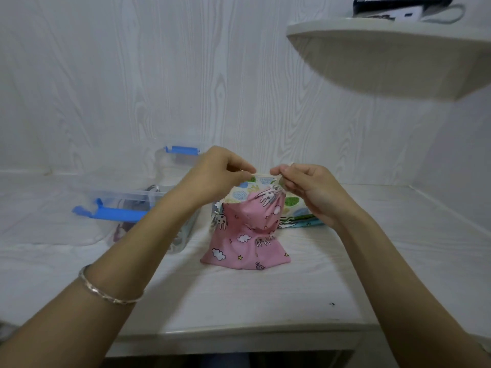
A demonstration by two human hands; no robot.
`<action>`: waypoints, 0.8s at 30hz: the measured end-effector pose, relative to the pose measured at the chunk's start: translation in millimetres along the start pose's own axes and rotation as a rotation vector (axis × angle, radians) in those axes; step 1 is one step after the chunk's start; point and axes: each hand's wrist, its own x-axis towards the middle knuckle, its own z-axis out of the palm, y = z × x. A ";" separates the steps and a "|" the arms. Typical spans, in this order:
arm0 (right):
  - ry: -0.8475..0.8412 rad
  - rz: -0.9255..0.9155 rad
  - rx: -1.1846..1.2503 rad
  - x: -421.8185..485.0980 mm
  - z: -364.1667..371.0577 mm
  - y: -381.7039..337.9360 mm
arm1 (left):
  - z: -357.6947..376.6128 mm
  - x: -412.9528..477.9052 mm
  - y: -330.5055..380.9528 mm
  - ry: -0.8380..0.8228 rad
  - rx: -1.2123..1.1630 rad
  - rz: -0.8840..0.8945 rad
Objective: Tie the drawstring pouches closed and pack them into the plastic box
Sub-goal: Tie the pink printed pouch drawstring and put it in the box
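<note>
Bangle (111, 290) on left wrist, at lower left. Left grip (215, 173): thumb and fingertips closed in a pinch on cream drawstring (263, 176). Right grip (310, 187): pinched likewise on the other side of the cord, remaining fingers curled. Cord stretched short between both, just above gathered mouth of pink pouch (244, 240). Pouch upright, base on surface (239, 301). Patterned pouches (295, 205) just behind, right. Clear plastic box (125, 195), blue latches, at left beside pouch; contents blurred.
</note>
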 end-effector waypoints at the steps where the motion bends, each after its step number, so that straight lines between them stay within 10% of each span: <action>1: 0.046 0.002 0.005 0.3 -2.3 0.4 | -4.7 0.6 0.6 0.055 0.135 0.018; 5: 0.082 -0.009 -0.026 -0.2 -3.4 2.4 | -7.6 -0.3 7.3 0.141 0.488 0.018; 11: 0.024 -0.049 -0.037 -4.7 5.4 -6.5 | 16.0 -2.1 17.0 -0.201 -0.055 0.094; 24: 0.169 -0.194 -0.348 -15.7 16.0 -10.0 | 29.1 -5.4 12.1 0.046 0.042 0.064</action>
